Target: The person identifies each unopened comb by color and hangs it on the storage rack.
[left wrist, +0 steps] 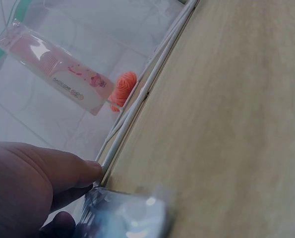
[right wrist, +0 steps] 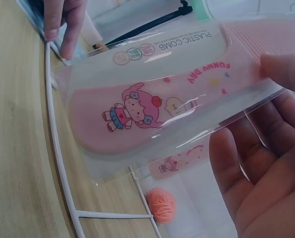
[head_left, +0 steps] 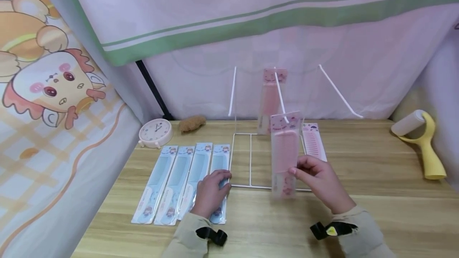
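My right hand [head_left: 322, 182] pinches a pink comb in a clear package [head_left: 285, 152] between thumb and fingers. Its top edge is at the tip of the middle hook [head_left: 280, 90] of a white wire rack; whether the hook passes through it, I cannot tell. Further back on that hook hangs another packaged pink comb [head_left: 270, 98]. A third pink comb package [head_left: 312, 140] lies beyond my right hand. With thumb and fingertips, my left hand [head_left: 211, 194] holds the front left corner of the rack [left wrist: 130, 116], partly over a packaged blue comb [head_left: 219, 156].
More blue comb packages [head_left: 165, 184] lie in a row at left. Behind them are a round clock [head_left: 155, 132] and a brown fuzzy object [head_left: 192, 123]. A yellow-handled lint roller [head_left: 426, 150] stands at right. An orange yarn ball [right wrist: 161, 205] sits near the rack's base.
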`<state>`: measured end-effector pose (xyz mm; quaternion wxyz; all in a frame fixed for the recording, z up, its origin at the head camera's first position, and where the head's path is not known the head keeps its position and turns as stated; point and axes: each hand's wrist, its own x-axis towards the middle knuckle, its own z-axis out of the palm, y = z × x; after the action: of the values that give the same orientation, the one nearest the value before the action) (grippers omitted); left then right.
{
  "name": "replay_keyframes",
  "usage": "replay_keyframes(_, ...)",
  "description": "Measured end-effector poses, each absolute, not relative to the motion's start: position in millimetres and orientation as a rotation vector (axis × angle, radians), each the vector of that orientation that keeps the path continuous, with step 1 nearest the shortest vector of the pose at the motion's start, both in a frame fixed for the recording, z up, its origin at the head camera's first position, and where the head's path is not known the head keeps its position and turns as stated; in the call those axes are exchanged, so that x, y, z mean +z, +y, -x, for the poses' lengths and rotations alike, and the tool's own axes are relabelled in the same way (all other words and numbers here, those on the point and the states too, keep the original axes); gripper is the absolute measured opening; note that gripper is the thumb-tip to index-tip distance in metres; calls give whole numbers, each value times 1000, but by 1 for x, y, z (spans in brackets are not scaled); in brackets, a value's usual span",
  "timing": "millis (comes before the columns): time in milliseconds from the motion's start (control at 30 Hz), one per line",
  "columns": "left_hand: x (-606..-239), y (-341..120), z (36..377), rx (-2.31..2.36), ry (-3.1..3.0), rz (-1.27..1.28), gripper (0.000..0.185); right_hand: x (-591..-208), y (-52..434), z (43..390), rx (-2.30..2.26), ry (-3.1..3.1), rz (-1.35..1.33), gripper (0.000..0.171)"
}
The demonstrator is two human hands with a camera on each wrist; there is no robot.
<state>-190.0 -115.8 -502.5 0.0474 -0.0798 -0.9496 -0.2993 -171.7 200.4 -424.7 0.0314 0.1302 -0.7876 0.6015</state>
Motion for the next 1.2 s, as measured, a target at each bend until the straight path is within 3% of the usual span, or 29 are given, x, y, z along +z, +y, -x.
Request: replay_keyframes(1200, -505, -115, 190, -905, -2906, 219, 28, -417, 191, 212, 1777, -2504, -262, 26)
